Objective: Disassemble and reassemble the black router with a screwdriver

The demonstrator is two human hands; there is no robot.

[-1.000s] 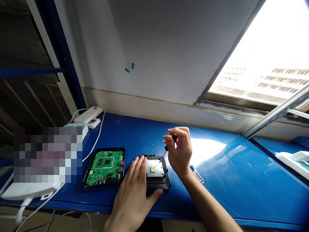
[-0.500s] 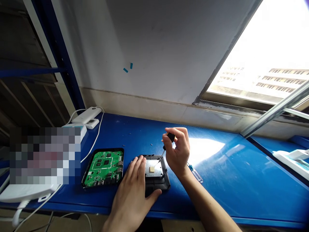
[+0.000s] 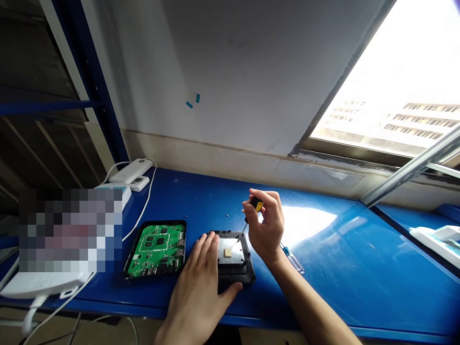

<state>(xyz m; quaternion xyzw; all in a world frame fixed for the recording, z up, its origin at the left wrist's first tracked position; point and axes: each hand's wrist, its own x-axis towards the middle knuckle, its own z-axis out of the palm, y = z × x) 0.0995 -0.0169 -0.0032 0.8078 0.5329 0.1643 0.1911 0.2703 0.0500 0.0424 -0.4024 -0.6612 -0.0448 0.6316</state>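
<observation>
My right hand [image 3: 268, 225] grips a screwdriver [image 3: 256, 204] with a black and yellow handle, its thin shaft slanting down to the left. The tip meets the upper right corner of a silver metal plate [image 3: 235, 256], which has a small beige pad [image 3: 227, 252] on it. That plate sits in a black plastic cover [image 3: 237, 278]. My left hand [image 3: 199, 282] lies over the cover's left side, fingers stretched out and thumb along the near edge. Left of it is a black case half with a green circuit board [image 3: 158, 249] inside.
A second screwdriver with a clear blue handle [image 3: 293, 261] lies beside my right forearm. Small dark screws [image 3: 226, 215] are scattered behind the cover. White devices and a cable [image 3: 149, 191] occupy the left; a metal post [image 3: 406, 167] stands at right.
The screwdriver handle has turned and tilted slightly in my right hand, so more of its yellow end shows. My left hand stays put on the cover. The view has shifted a little.
</observation>
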